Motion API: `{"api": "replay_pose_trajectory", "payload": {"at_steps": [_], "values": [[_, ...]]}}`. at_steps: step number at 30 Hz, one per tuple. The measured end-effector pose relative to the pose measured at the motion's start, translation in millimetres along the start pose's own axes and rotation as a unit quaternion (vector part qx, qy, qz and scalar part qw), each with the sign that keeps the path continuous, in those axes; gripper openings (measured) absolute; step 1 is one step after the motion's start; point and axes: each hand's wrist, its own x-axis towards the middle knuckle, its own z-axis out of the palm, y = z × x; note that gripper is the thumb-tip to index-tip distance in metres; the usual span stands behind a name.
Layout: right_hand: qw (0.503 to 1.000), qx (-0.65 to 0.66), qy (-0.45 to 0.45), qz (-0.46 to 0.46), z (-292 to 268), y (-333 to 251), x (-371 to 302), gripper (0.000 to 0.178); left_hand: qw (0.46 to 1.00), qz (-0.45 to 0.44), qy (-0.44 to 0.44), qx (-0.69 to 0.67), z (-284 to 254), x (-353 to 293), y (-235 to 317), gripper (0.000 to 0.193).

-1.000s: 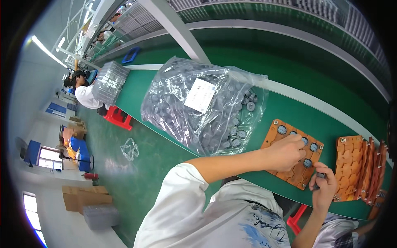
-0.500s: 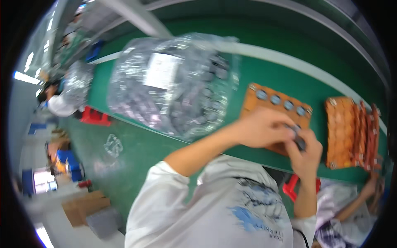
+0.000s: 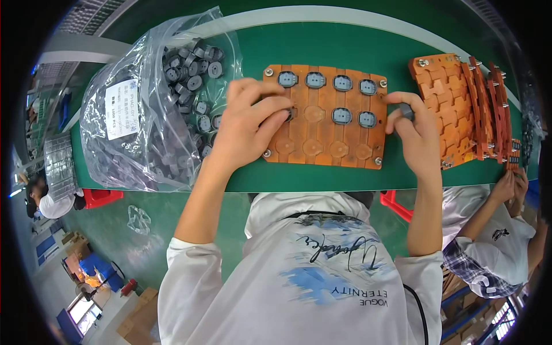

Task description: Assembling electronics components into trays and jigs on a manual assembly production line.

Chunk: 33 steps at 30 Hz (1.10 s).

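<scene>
An orange-brown board (image 3: 300,127) with round recesses lies on the green bench in front of me. Round grey plastic parts (image 3: 342,84) fill its far row, and two more sit at the right of the middle row. My left hand (image 3: 248,123) reaches over the board's left edge, thumb and fingers closed around a grey part (image 3: 290,114) at the middle row's left end, mostly hidden by the fingertips. Just off the board's right edge, my right hand (image 3: 415,127) holds another grey round part (image 3: 406,110) in its curled fingers.
A clear plastic bag (image 3: 150,150) of loose grey parts, bearing a white label (image 3: 122,109), lies open at the left. More orange boards (image 3: 441,106) are stacked or stood on edge at the right. Beyond them a co-worker's hands (image 3: 510,187) handle a small board.
My hands were together over the board's near side; now they are apart, left at the board's left edge, right beyond its right edge. The view has turned, shifting the board leftward in the picture.
</scene>
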Motion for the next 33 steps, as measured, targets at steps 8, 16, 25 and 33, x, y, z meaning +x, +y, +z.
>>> {"api": "replay_pose_trajectory", "payload": {"at_steps": [8, 16, 25, 33], "values": [[0.986, -0.081, 0.137, 0.057, 12, -4, -17, 0.015, 0.997, -0.016, -0.068, 0.030, -12, 3, 11, 0.035], [0.993, 0.095, 0.071, 0.009, -6, -2, -21, 0.035, 0.993, 0.046, -0.105, -0.011, -12, 9, 8, 0.036], [0.975, 0.202, -0.080, 0.047, 3, -16, -23, 0.047, 0.995, -0.011, -0.094, 0.004, -10, 9, 15, 0.035], [0.966, -0.181, -0.054, -0.174, 36, -37, -2, 0.037, 0.996, -0.027, -0.083, -0.001, -8, 9, 12, 0.034]]}}
